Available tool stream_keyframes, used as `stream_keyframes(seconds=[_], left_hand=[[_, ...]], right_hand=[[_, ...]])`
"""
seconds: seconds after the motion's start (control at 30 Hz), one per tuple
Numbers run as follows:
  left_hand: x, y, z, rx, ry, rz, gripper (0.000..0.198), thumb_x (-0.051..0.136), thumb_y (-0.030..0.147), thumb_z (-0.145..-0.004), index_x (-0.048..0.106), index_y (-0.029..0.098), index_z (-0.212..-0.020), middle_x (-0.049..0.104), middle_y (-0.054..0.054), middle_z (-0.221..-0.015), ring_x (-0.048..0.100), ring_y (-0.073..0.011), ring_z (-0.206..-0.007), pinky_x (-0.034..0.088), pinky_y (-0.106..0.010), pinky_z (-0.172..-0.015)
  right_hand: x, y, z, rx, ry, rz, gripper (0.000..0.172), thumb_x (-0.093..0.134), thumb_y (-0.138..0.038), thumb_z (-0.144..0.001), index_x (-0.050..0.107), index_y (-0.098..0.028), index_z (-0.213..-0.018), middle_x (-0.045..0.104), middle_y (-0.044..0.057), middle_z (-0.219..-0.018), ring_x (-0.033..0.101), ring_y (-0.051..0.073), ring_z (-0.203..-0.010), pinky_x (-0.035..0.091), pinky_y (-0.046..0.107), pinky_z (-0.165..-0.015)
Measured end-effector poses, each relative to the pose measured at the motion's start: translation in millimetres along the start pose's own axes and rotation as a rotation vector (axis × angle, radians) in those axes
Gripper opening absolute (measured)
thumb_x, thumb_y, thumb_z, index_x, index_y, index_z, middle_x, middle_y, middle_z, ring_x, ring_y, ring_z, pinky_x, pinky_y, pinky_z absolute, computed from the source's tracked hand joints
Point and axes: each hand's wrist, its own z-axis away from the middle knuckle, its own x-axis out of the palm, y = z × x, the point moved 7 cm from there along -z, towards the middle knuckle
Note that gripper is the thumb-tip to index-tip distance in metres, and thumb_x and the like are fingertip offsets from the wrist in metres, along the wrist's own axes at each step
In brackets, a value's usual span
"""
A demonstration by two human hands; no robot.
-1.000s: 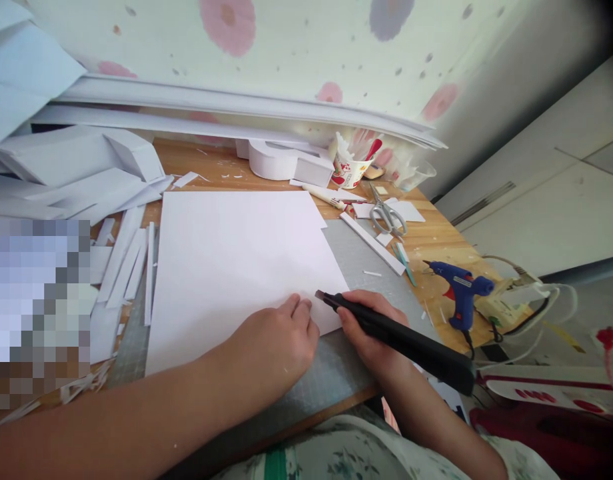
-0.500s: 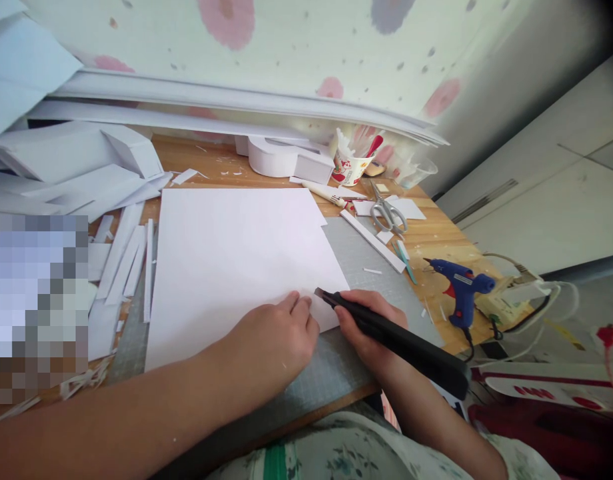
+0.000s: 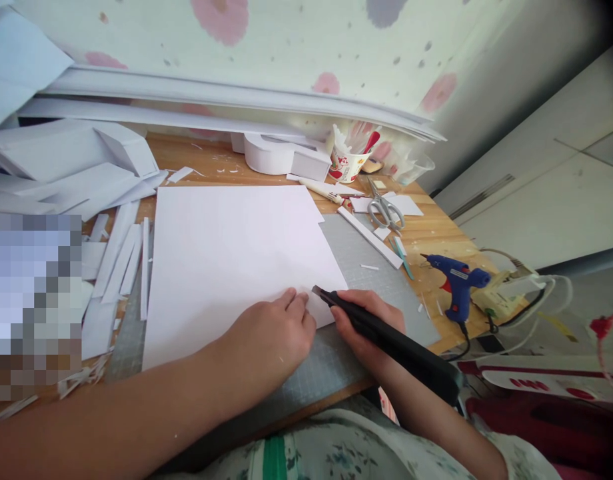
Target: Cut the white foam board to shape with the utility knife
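Note:
A large white sheet (image 3: pixel 231 253) lies on a grey cutting mat (image 3: pixel 366 267) on the wooden desk. My left hand (image 3: pixel 271 337) rests on the sheet's near right corner, fingers pressed together and pointing forward. My right hand (image 3: pixel 366 320) grips a black utility knife (image 3: pixel 391 340), whose tip touches the sheet's right edge just beyond my left fingertips. The knife's long handle runs back to the right past my wrist.
Scissors (image 3: pixel 385 212), a white strip (image 3: pixel 369 237) and a blue glue gun (image 3: pixel 456 283) with its cable lie to the right. A paper cup (image 3: pixel 347 163) of tools and a white shape (image 3: pixel 279 155) stand at the back. White offcuts (image 3: pixel 121 253) pile up on the left.
Both hands and the knife stay almost still at the sheet's corner. The view has shifted slightly, so everything sits a little lower left.

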Motion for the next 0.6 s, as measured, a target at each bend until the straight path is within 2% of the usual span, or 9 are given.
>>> stream_keyframes(seconds=[0.2, 0.4, 0.6], left_hand=[[-2.0, 0.4, 0.4, -0.011, -0.014, 0.019, 0.028, 0.05, 0.005, -0.079, 0.065, 0.006, -0.103, 0.062, -0.022, -0.118, 0.06, -0.0324, -0.108, 0.056, -0.04, -0.081], [-2.2, 1.1, 1.4, -0.034, 0.041, 0.01, 0.028, 0.05, 0.0, -0.077, 0.066, 0.006, -0.099, 0.063, -0.023, -0.116, 0.062, -0.0324, -0.106, 0.057, -0.039, -0.08], [-1.1, 2.1, 1.2, -0.035, 0.036, 0.015, 0.022, 0.051, 0.004, -0.078, 0.064, 0.006, -0.096, 0.06, -0.026, -0.119, 0.061, -0.0338, -0.108, 0.057, -0.04, -0.078]], right_hand=[[0.2, -0.6, 1.9, -0.018, -0.004, -0.005, 0.012, 0.063, -0.026, -0.078, 0.062, -0.023, -0.089, 0.069, -0.001, -0.071, 0.065, 0.015, -0.059, 0.053, 0.025, -0.054], [0.1, -5.2, 2.8, -0.071, 0.0, 0.011, 0.013, 0.062, -0.023, -0.078, 0.06, -0.023, -0.09, 0.069, -0.001, -0.071, 0.065, 0.015, -0.058, 0.054, 0.025, -0.054], [-0.9, -6.0, 5.8, -0.099, -0.009, 0.009, 0.014, 0.062, -0.022, -0.078, 0.06, -0.024, -0.092, 0.069, -0.001, -0.071, 0.065, 0.014, -0.058, 0.053, 0.024, -0.053]])
